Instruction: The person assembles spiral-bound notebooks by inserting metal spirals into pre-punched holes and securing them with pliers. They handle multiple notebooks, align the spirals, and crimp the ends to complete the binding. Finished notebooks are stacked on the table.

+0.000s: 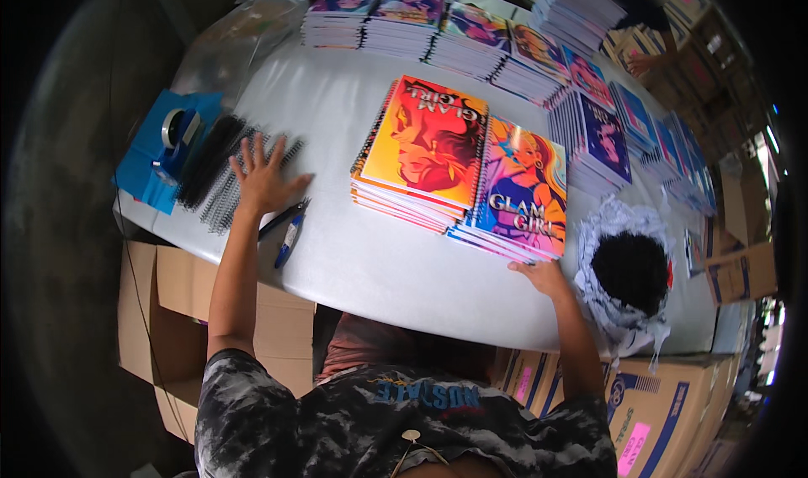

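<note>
My left hand (265,179) is open with its fingers spread at the right side of a row of black spiral binding coils (220,171). Just below it on the table lie a blue marker (289,241) and a dark pen, partly hidden by my wrist. My right hand (539,274) rests at the front edge of a stack of spiral notebooks (520,183) with a colourful illustrated cover. Its thumb is stretched out to the left; the other fingers are partly hidden. Touching that stack on the left is a taller stack of red-and-yellow notebooks (425,146), bound with black coils.
A blue tape dispenser (178,137) sits on a blue sheet (139,171) at left. Several notebook stacks (475,45) line the far and right edges. Crumpled white plastic (599,263) surrounds a black tangled bundle (629,269). Cardboard boxes (273,318) stand below; another person (648,23) is at far right.
</note>
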A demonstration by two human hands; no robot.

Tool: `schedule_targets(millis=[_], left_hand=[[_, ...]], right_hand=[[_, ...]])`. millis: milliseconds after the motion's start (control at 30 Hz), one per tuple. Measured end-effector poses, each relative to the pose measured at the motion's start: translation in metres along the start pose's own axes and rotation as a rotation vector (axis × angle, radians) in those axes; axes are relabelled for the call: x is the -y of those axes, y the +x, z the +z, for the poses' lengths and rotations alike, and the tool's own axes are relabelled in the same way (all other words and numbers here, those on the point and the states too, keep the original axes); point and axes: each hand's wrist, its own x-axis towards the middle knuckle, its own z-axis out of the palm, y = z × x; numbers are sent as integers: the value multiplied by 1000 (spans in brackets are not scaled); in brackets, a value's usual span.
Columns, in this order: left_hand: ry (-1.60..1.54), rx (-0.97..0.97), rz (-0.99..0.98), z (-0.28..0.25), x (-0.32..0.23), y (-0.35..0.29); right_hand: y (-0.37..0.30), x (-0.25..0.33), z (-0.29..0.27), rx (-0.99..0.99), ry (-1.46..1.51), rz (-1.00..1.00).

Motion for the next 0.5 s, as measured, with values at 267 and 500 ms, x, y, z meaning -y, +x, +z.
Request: schedule_targets(millis=[267,500], left_hand=[[71,-168,-425,27,29,12],[50,-173,-432,30,27,12]], right_hand=[[38,-5,17,-137,0,-239],[123,50,52,-169,24,-370]])
